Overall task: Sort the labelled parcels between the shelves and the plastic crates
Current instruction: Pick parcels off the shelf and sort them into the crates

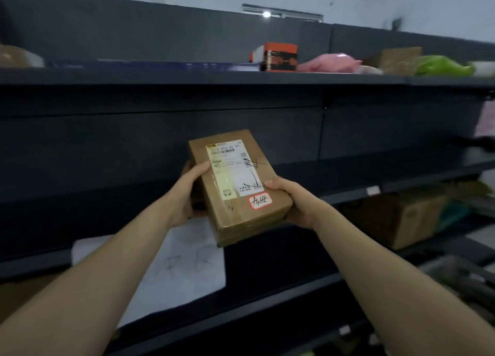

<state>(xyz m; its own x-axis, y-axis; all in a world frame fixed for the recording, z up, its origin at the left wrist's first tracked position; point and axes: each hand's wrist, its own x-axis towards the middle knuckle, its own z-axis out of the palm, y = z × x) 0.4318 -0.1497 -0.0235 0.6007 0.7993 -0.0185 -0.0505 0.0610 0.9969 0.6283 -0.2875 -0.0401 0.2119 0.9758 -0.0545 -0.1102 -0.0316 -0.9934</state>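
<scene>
Cardboard parcel (pixel 238 187), a flat brown box, is held off any surface between both hands at chest height, in front of the dark open bay of the middle shelf (pixel 417 181). Its labelled face is turned up and tilted towards the person, showing the printed shipping label (pixel 227 168) and, at the corner nearest the right hand, a small red-edged sticker (pixel 260 201) with handwritten characters. The left hand (pixel 187 195) grips the left long side about halfway along, thumb laid on top and fingers curled underneath. The right hand (pixel 290 203) clasps the near right corner, thumb on the top edge and fingers under the base. The box's long axis points away from the person and leans a little to the left at its far end, so a short end faces the bay, just beyond the fingertips. Neither hand is clearly nearer the shelf, though the left sits further along the box. A straight push forward along that axis looks like the likely way to shelve it. No plastic crate can be made out. Below the left forearm lies a white paper sheet (pixel 187 270).
</scene>
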